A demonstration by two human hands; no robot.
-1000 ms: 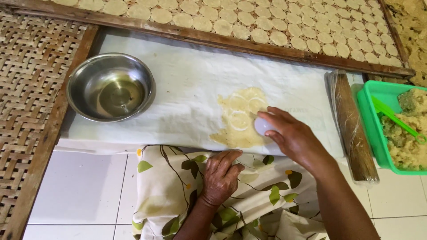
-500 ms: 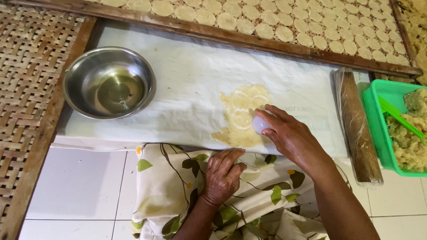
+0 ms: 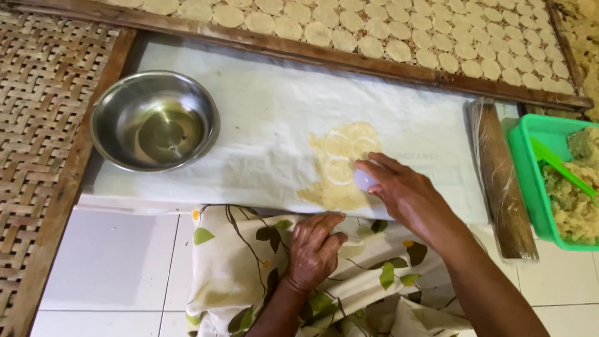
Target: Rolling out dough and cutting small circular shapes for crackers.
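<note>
A flattened sheet of yellowish dough (image 3: 342, 163) lies on a white plastic sheet (image 3: 262, 125), marked with round cut outlines. My right hand (image 3: 402, 190) is closed over a small round whitish cutter (image 3: 363, 180) and holds it down on the dough's right side. My left hand (image 3: 315, 246) rests palm down at the near edge of the plastic, on a leaf-patterned cloth (image 3: 249, 268) over my lap, with nothing in it.
A steel bowl (image 3: 154, 120) with a little liquid stands at the left. A wooden-framed tray (image 3: 399, 37) of several round dough discs runs along the back. A wrapped rolling pin (image 3: 501, 178) and a green tub (image 3: 558, 184) of dough are on the right. Woven mat (image 3: 37, 106) at left.
My right hand has shifted the cutter slightly on the dough. The left hand stays in place.
</note>
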